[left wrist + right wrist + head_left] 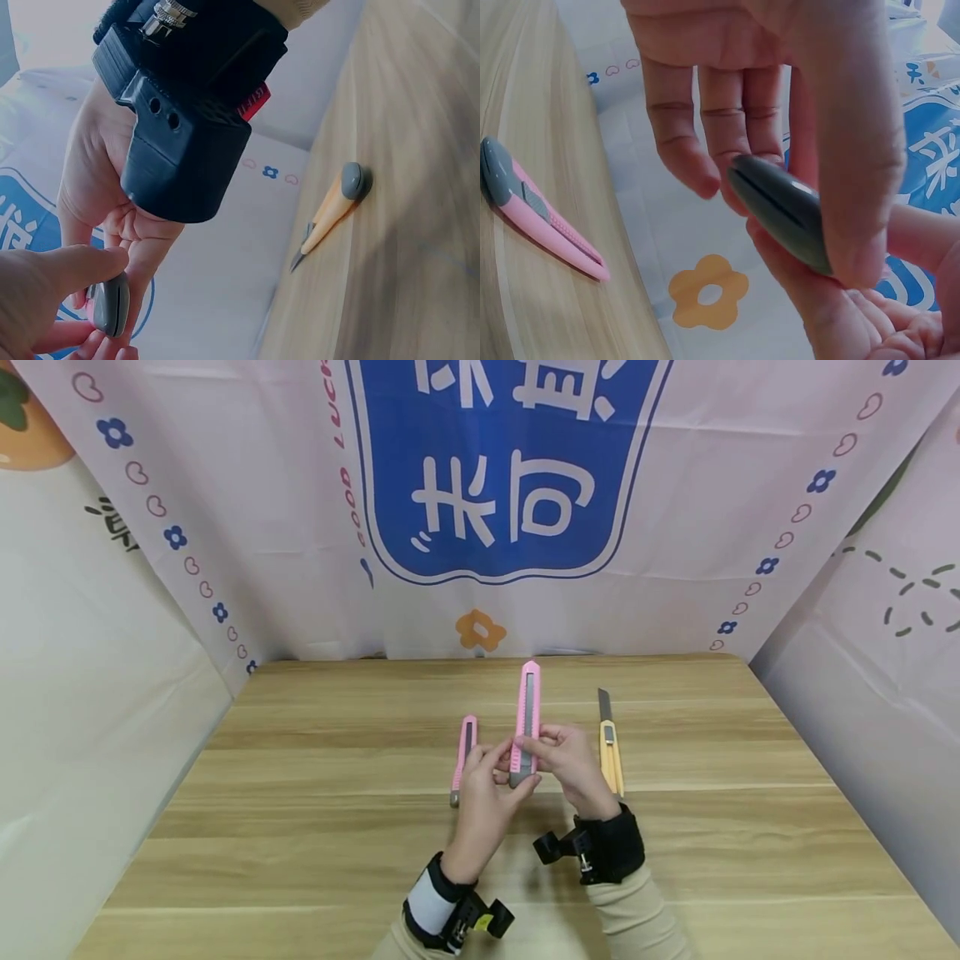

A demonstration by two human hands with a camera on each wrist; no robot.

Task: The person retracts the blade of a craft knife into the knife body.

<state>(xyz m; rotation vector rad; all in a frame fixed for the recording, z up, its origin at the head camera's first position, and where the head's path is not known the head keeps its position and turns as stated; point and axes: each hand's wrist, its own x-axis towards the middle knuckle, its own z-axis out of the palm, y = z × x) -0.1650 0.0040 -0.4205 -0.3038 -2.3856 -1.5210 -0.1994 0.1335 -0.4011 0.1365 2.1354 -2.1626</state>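
A pink utility knife [529,706] with a grey end cap is held up over the table, tip pointing away from me and no blade sticking out. My left hand [482,806] pinches it near the grey end, between thumb and fingers. On the other side, my right hand [576,768] grips the same knife, its thumb across the front of the body. The right wrist view shows the grey cap [780,214] close up, between both hands. Another pink utility knife [463,756] lies on the table just left of my hands, partly behind the left one.
A yellow utility knife [609,747] with its blade extended lies right of my right hand, its lower end near the wrist. The wooden table [300,827] ends at a printed cloth backdrop [675,610], with cloth walls on both sides.
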